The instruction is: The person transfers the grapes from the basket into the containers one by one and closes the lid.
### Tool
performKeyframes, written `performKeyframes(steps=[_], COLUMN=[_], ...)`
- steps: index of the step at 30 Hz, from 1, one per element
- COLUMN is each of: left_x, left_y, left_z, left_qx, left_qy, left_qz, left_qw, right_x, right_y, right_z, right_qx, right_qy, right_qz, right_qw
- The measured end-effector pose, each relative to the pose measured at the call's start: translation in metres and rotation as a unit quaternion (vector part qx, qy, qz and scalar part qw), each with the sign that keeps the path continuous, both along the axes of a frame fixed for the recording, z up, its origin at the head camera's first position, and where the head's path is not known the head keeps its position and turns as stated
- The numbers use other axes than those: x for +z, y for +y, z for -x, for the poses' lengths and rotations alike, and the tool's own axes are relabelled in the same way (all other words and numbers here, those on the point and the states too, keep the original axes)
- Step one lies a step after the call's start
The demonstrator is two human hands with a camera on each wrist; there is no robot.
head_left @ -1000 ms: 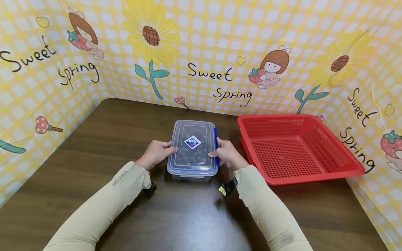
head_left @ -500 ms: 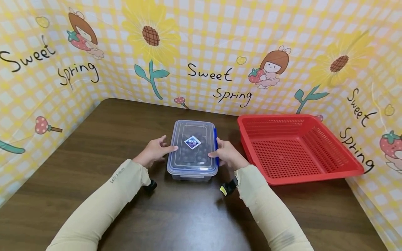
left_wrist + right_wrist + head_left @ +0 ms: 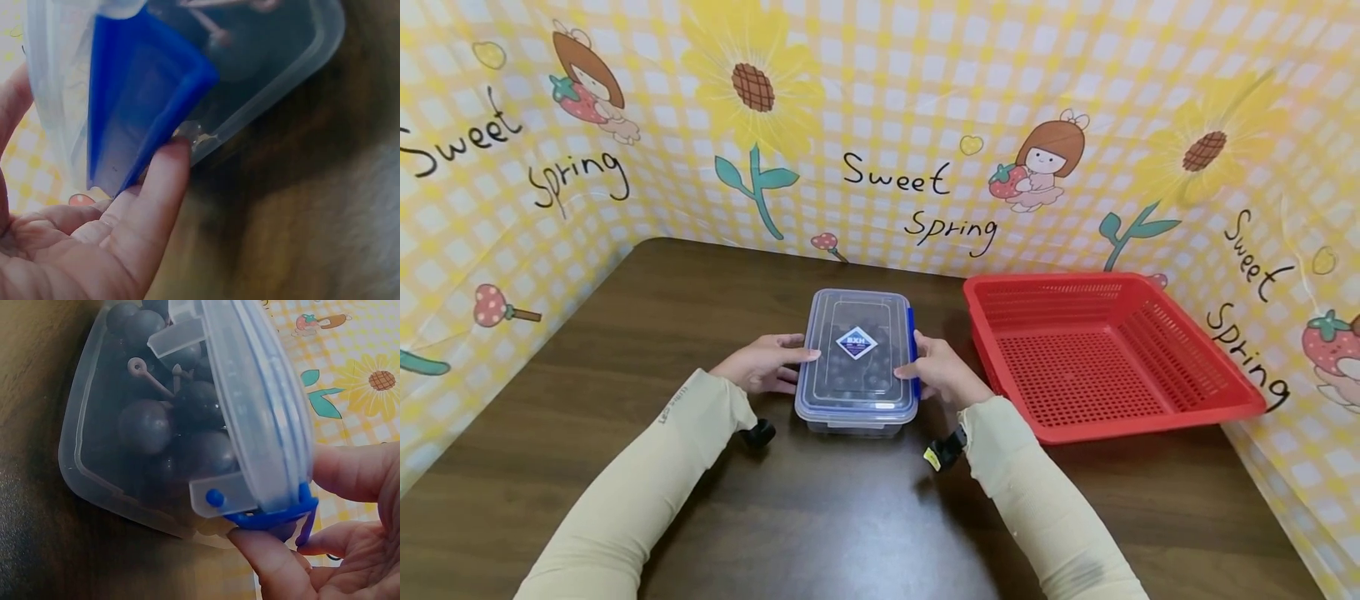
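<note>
A clear lidded food container (image 3: 853, 392) stands on the table, with a diamond-shaped label (image 3: 857, 342) on its lid. Dark round balls (image 3: 145, 427) and thin pinkish stems or sticks show through its wall. At its left side, my left hand (image 3: 758, 365) has the thumb on the lid's edge and its fingers at a blue latch (image 3: 134, 103), which slants away from the wall in the left wrist view. My right hand (image 3: 947, 369) holds the opposite side, thumb on the lid, fingers beneath the right blue latch (image 3: 275, 515). The lid sits on the container.
A red plastic basket (image 3: 1007, 400) with a perforated bottom stands on the brown table (image 3: 722, 292), to the right of the container and close to my right hand. A yellow checked cloth (image 3: 887, 100) with printed flowers surrounds the table's back and sides.
My left hand's fingers have shifted outward from the container's left side, while the thumb stays on the lid's edge. My right hand keeps its hold. The head view has turned slightly.
</note>
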State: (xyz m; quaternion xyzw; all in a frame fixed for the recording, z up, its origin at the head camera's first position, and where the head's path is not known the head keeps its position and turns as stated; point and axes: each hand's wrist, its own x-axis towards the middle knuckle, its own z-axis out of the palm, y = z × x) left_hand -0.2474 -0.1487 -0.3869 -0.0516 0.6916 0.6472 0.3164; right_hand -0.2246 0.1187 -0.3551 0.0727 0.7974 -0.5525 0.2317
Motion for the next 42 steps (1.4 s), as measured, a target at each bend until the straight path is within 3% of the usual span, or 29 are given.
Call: performKeyframes(steps=[9, 21, 42], left_x=[0.007, 0.013, 0.030], left_y=[0.002, 0.001, 0.009], left_z=[0.001, -0.001, 0.004], left_qx=[0.014, 0.005, 0.001], left_qy=[0.001, 0.030, 0.026], left_qz=[0.056, 0.117, 0.126], left_qw=[0.9984, 0.9927, 0.9917], right_x=[0.000, -0.003, 0.000], right_y=[0.000, -0.002, -0.002], right_z=[-0.001, -0.001, -0.001], right_qx=[-0.008, -0.007, -0.003], right_qy=[-0.001, -0.005, -0.004], right_qz=[0.001, 0.001, -0.010], right_qw=[1.000, 1.000, 1.000])
